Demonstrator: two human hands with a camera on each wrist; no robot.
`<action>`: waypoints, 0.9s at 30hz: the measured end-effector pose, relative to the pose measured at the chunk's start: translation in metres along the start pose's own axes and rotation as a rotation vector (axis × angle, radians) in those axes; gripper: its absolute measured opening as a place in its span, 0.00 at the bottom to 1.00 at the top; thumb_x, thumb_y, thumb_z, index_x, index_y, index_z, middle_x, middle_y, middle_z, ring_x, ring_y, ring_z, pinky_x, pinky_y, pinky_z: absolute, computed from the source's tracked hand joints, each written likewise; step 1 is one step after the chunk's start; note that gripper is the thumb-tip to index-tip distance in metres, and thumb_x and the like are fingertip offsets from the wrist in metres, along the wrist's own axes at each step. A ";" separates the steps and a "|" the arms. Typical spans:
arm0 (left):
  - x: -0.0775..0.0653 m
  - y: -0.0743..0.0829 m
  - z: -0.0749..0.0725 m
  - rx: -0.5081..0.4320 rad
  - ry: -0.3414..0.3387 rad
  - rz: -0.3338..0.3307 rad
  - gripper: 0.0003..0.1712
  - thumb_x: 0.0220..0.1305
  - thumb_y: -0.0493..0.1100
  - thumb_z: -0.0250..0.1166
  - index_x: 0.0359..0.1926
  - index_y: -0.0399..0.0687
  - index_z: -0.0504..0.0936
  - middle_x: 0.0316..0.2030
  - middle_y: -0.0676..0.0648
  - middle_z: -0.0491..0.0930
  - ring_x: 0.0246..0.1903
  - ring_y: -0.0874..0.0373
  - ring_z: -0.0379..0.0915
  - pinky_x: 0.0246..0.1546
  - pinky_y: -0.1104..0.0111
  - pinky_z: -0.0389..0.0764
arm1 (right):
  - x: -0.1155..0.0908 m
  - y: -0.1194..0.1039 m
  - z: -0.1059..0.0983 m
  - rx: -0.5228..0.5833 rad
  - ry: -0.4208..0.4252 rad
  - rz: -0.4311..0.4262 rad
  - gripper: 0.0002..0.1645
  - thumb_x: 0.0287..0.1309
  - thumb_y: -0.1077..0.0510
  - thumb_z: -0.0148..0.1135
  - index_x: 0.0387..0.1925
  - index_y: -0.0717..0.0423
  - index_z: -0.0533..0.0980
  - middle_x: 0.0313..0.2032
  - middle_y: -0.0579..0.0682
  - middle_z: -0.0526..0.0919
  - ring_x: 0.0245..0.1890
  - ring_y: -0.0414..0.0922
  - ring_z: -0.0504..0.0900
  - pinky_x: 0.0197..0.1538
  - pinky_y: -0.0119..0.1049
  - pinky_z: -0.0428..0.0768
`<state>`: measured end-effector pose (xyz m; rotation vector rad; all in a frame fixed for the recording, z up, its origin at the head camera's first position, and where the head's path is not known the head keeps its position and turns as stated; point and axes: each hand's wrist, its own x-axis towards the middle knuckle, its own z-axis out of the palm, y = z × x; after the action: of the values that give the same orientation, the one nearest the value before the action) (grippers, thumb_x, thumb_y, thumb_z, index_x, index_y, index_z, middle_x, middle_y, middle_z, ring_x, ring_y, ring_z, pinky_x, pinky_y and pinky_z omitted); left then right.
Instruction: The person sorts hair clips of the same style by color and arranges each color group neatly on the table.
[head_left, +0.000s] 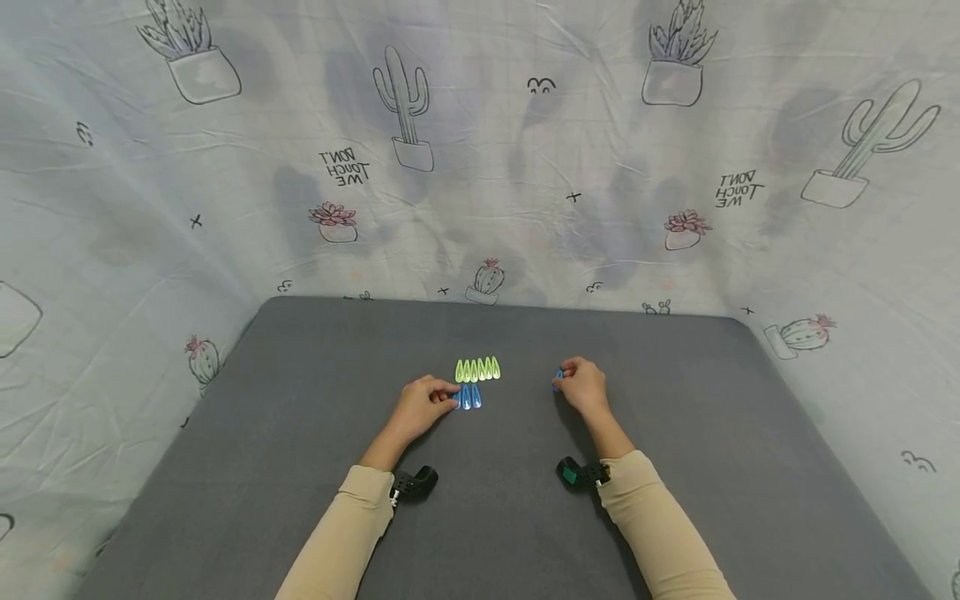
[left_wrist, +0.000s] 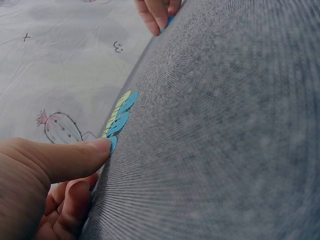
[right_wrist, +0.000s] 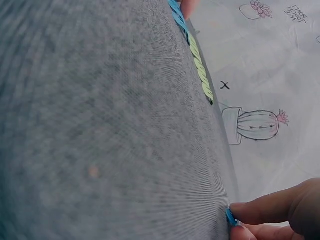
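A row of several yellow-green snap hair clips (head_left: 477, 369) lies side by side on the grey table. In front of it is a shorter row of blue snap hair clips (head_left: 467, 397). My left hand (head_left: 418, 407) is at the left end of the blue row, thumb and fingertips pinching the leftmost blue hair clip (left_wrist: 113, 145), which they partly cover. Farther right, apart from both rows, my right hand (head_left: 587, 386) pinches another blue hair clip (right_wrist: 231, 217) between thumb and fingers, close to the tabletop.
Grey cloth covers the table (head_left: 495, 517). Behind it and along the sides hangs a pale sheet (head_left: 480, 167) printed with cacti and lettering. Each wrist wears a black camera mount, such as the left one (head_left: 416, 483), just above the table.
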<state>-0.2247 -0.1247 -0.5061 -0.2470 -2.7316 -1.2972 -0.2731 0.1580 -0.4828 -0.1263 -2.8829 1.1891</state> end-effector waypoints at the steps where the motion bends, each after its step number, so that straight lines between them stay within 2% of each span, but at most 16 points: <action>1: 0.000 0.000 0.000 0.001 0.001 -0.001 0.11 0.53 0.38 0.71 0.40 0.46 0.88 0.25 0.51 0.74 0.24 0.62 0.68 0.27 0.71 0.71 | 0.000 0.000 -0.001 -0.005 -0.006 0.004 0.20 0.53 0.62 0.66 0.48 0.65 0.77 0.38 0.58 0.81 0.38 0.52 0.79 0.40 0.43 0.78; 6: 0.000 0.000 0.001 0.007 0.001 0.000 0.11 0.53 0.38 0.71 0.40 0.46 0.88 0.25 0.52 0.74 0.24 0.62 0.67 0.27 0.70 0.71 | -0.002 0.000 -0.005 0.034 -0.037 0.030 0.21 0.52 0.63 0.66 0.49 0.65 0.78 0.37 0.57 0.82 0.38 0.52 0.80 0.39 0.42 0.78; 12: 0.000 -0.002 0.001 -0.001 -0.002 -0.003 0.11 0.53 0.38 0.71 0.40 0.47 0.88 0.25 0.52 0.74 0.24 0.62 0.68 0.27 0.70 0.71 | -0.005 0.004 -0.007 0.176 -0.064 0.052 0.21 0.53 0.66 0.62 0.51 0.65 0.78 0.36 0.57 0.82 0.35 0.49 0.81 0.34 0.35 0.78; 19: 0.001 -0.003 0.002 0.001 0.000 0.008 0.11 0.53 0.39 0.71 0.40 0.47 0.88 0.25 0.52 0.74 0.24 0.62 0.67 0.27 0.71 0.71 | -0.006 0.004 -0.005 0.413 -0.142 0.078 0.21 0.57 0.69 0.58 0.54 0.66 0.75 0.37 0.58 0.80 0.33 0.43 0.82 0.43 0.37 0.81; 27: 0.000 -0.001 0.002 -0.014 -0.003 -0.009 0.11 0.53 0.38 0.71 0.40 0.46 0.87 0.26 0.51 0.75 0.24 0.62 0.68 0.27 0.70 0.71 | -0.008 0.001 0.004 0.509 -0.174 0.067 0.20 0.57 0.70 0.60 0.53 0.66 0.76 0.35 0.55 0.80 0.30 0.39 0.79 0.40 0.32 0.81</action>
<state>-0.2248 -0.1244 -0.5082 -0.2385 -2.7296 -1.3200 -0.2653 0.1552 -0.4866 -0.1130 -2.6138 1.9867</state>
